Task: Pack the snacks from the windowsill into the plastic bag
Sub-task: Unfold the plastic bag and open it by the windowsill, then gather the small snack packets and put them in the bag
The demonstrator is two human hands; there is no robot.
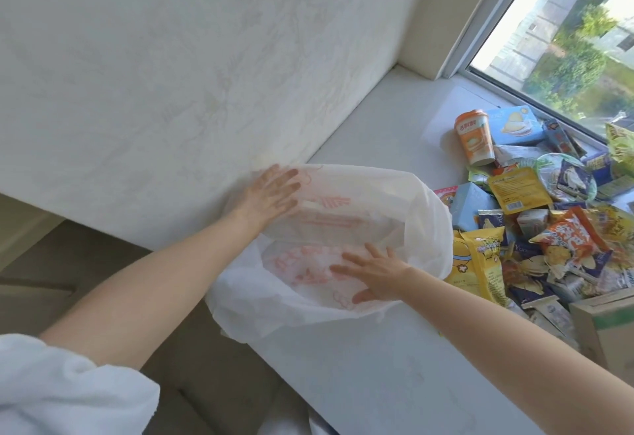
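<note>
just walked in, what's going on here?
A person is spreading a white plastic bag open on the windowsill. The left hand presses flat on its far side, the right hand on its near side, fingers straight. The snack pile lies to the right of the bag, untouched by either hand.

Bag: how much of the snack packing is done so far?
Barely begun. Done: the bag lies on the windowsill with its mouth spread. In hand: the left hand and right hand, fingers straight, press its sides apart. Left: the whole pile of snacks lies beside it; no snack shows inside the bag.
</note>
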